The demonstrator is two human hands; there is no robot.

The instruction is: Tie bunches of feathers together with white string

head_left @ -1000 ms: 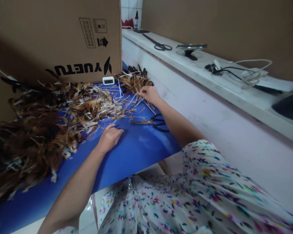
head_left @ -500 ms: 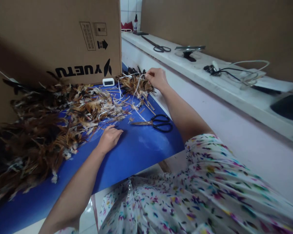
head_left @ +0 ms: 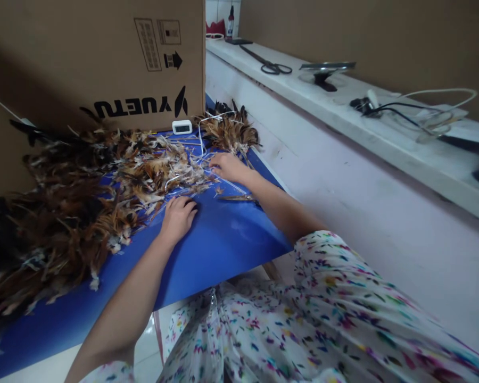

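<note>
My left hand (head_left: pixel 178 217) rests on the blue tabletop (head_left: pixel 219 244), fingers loosely bent and slightly apart, at the front edge of loose brown feathers (head_left: pixel 151 170). Over the pale feather scraps reaches my right hand (head_left: pixel 229 166), fingers bent but parted; nothing shows in them. Just behind it lies a bundle of brown and black feathers (head_left: pixel 229 130), with a thin white string (head_left: pixel 201 139) looped over and beside it. Scissors (head_left: pixel 237 198) lie below my right forearm, which hides their handles.
Heaped dark feathers (head_left: pixel 64 229) cover the table's left side. A cardboard box (head_left: pixel 104 58) stands behind, with a small white digital display (head_left: pixel 182 127) before it. Along the right, a ledge (head_left: pixel 295 88) carries larger scissors (head_left: pixel 269 63), a stand (head_left: pixel 325 72) and cables (head_left: pixel 415 109).
My right hand has let go of the white string at the feather bundle and come down and left to the loose scraps. My left hand stays at about the same place.
</note>
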